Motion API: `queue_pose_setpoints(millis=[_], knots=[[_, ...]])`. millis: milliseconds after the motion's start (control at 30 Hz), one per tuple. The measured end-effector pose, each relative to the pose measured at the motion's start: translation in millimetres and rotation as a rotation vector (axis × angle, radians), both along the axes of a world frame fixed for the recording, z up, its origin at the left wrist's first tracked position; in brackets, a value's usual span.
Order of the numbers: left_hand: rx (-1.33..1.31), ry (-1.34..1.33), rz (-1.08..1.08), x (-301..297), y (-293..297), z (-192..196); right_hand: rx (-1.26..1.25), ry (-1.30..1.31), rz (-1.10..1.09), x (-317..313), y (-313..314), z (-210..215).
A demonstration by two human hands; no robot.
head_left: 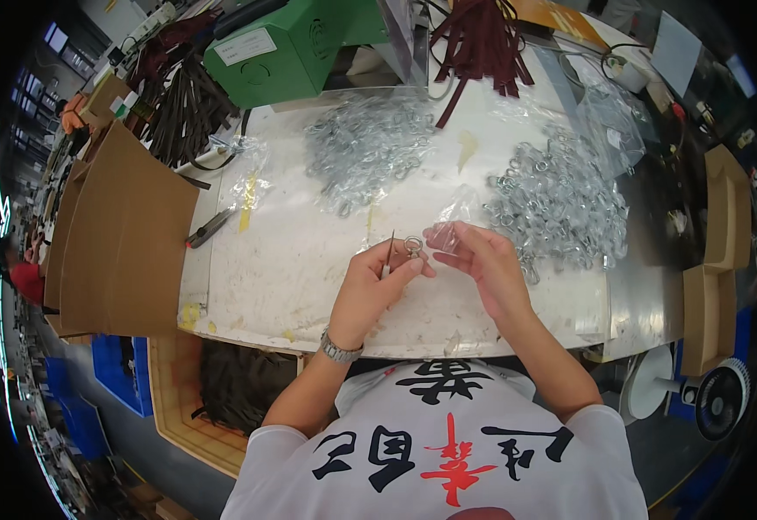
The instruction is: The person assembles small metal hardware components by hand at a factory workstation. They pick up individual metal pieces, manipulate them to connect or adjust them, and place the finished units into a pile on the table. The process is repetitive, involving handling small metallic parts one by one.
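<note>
Near the front of the white worktable [266,282], my left hand [370,286] is closed on a shiny metal ring [413,244], held at the fingertips. A thin, dark, pointed tool [391,249] sticks up from the same hand; its kind is hard to make out. Just to the right, my right hand [493,269] pinches a small clear plastic bag [455,227]. The two hands are close together. Beyond them lies a pile of small clear-bagged metal pieces [365,147], and a second pile of metal hardware [560,204] spreads to the right.
A cardboard box [127,234] stands at the table's left edge, beside a grey-handled cutter [210,229]. At the back are a green machine [279,56], dark red straps [482,43] and dark straps [184,117]. A fan [721,399] is at lower right.
</note>
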State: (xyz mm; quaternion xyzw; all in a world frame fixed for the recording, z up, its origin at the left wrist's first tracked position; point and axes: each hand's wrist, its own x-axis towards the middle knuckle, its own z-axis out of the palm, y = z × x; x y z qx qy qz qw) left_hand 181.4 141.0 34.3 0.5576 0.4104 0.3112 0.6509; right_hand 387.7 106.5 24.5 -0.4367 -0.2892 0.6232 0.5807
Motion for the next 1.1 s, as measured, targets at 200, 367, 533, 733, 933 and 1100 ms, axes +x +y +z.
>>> queue_pose_setpoints(millis=[200, 367, 533, 733, 933, 1100], knots=[[0.041, -0.026, 0.052, -1, -4, -3, -0.031, 0.038, -0.008, -3, -1, 0], [-0.01, -0.11, 0.146, 4, -7, 4, -0.011, 0.027, -0.008, -7, -1, -3], [0.019, -0.077, 0.227, 7, -12, 5, -0.005, 0.035, -0.005, -10, -1, -1], [0.024, -0.088, 0.276, 15, -18, 4, 0.022, 0.116, 0.01, -16, -1, -3], [-0.014, -0.104, 0.223, 13, -20, 2, 0.004, 0.083, -0.028, -12, -1, -5], [-0.001, -0.124, 0.264, 17, -22, 4, -0.005, 0.078, -0.03, -15, -2, -6]])
